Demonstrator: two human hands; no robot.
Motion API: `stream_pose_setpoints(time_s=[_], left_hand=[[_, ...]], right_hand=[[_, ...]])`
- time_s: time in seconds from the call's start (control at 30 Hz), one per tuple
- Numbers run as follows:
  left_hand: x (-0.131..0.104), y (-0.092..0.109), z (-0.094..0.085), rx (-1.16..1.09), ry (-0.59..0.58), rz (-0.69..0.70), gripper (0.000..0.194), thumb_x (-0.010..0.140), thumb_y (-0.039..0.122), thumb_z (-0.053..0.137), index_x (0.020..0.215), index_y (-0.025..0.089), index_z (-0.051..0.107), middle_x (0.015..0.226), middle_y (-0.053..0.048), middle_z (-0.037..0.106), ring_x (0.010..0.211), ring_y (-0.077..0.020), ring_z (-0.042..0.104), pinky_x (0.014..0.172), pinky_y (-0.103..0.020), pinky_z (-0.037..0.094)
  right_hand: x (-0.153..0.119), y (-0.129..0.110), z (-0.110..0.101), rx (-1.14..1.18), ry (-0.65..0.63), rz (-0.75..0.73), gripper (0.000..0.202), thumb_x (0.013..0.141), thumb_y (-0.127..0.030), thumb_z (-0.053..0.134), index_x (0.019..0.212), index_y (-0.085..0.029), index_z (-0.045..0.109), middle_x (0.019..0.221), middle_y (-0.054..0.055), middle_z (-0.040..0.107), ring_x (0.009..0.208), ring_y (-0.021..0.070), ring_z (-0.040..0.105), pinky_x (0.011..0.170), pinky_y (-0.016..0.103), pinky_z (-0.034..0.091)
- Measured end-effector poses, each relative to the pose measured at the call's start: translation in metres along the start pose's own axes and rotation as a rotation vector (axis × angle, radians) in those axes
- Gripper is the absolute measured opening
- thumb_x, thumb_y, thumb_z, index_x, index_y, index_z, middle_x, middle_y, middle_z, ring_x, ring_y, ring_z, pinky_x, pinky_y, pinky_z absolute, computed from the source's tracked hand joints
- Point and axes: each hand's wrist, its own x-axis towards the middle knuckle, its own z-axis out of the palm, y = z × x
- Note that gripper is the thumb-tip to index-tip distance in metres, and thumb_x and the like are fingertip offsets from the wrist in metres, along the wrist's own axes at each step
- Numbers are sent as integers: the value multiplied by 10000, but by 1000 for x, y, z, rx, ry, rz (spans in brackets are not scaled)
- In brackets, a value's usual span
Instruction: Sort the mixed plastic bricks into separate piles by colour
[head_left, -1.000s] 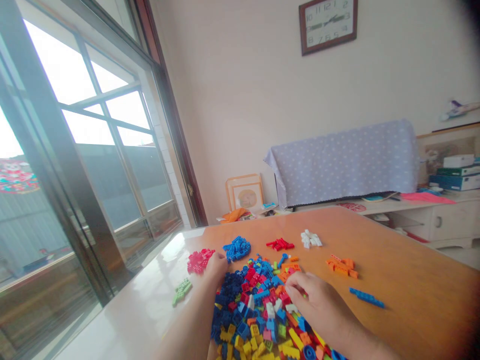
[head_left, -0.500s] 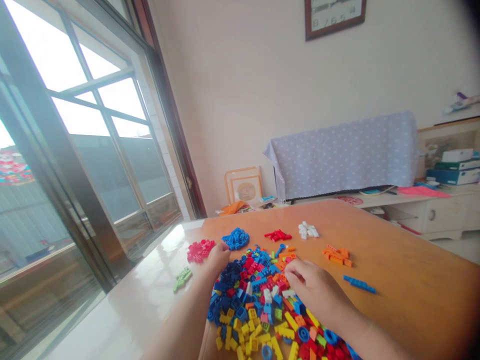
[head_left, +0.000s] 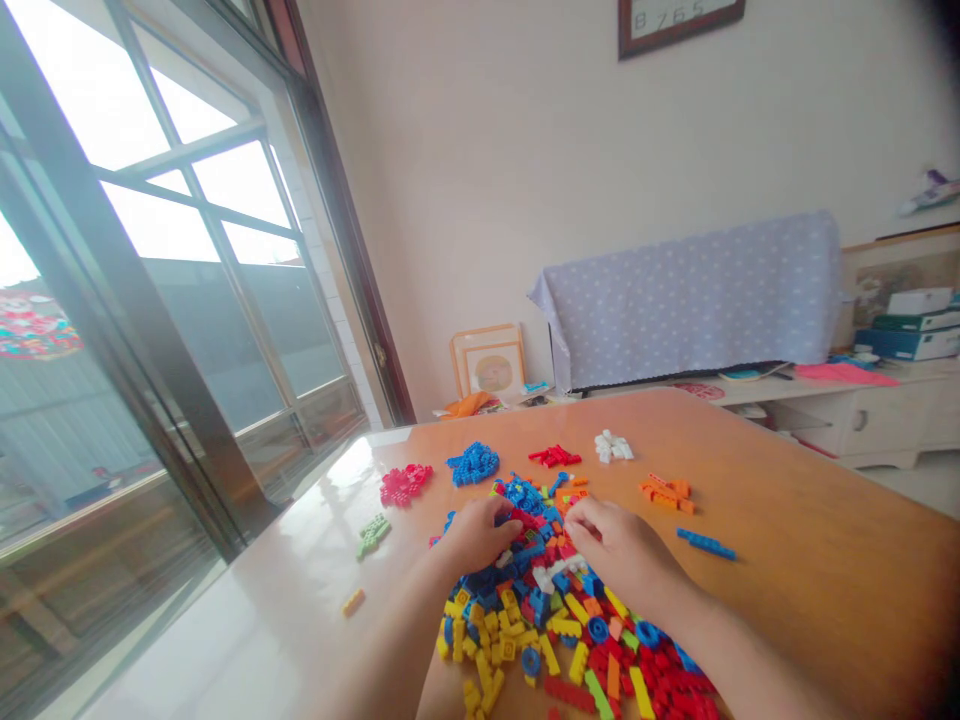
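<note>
A large heap of mixed toy building bricks (head_left: 517,625) lies in front of me on the table. My left hand (head_left: 480,535) rests over its upper left part, fingers curled down among red and blue bricks; whatever they grip is hidden. Across from it, my right hand (head_left: 615,540) has thumb and fingers drawn together at the heap's upper right, near orange bricks, and what it pinches cannot be made out. Sorted groups surround the heap: pink pieces (head_left: 406,485), blue pieces (head_left: 474,464), red bricks (head_left: 555,456), white bricks (head_left: 613,446), orange bricks (head_left: 667,494) and light green bricks (head_left: 373,535).
A blue strip of bricks (head_left: 706,544) lies on the right of the brown table (head_left: 810,560). One yellow-orange brick (head_left: 353,601) sits alone at the left. Behind the table stand a cloth-covered object (head_left: 690,300) and a white cabinet (head_left: 885,425). Large windows (head_left: 240,250) are at the left.
My left hand has moved right, from beside the pink and blue groups to over the heap. The lone yellow-orange brick now shows clear of my arm. My right hand stays nearly in place.
</note>
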Motion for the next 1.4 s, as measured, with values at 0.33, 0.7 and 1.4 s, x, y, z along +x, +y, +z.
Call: stream_pose_setpoints(time_s=[0.33, 0.7, 1.4], left_hand=[[-39, 37, -5, 213, -23, 164, 253, 831, 421, 686, 1026, 262, 709, 1051, -27, 700, 998, -239, 609, 861, -317, 465], [-59, 50, 8, 312, 66, 171, 70, 777, 209, 648, 840, 238, 657, 1009, -59, 670, 997, -261, 590, 826, -344, 409], [-68, 47, 0, -80, 120, 179, 224, 955, 333, 542, 979, 240, 744, 957, -41, 748, 925, -220, 649, 800, -291, 480]], right_hand=[[-5, -6, 1, -6, -80, -16, 184, 929, -289, 512, 842, -259, 672, 867, -4, 704, 864, 186, 623, 731, 275, 398], [-9, -11, 1, 30, -143, -33, 207, 929, -280, 522, 857, -240, 712, 870, 21, 714, 851, 182, 644, 754, 267, 433], [-11, -29, 1, 77, -89, -104, 218, 869, -224, 631, 1049, -276, 745, 1063, 35, 706, 995, 196, 652, 890, 294, 479]])
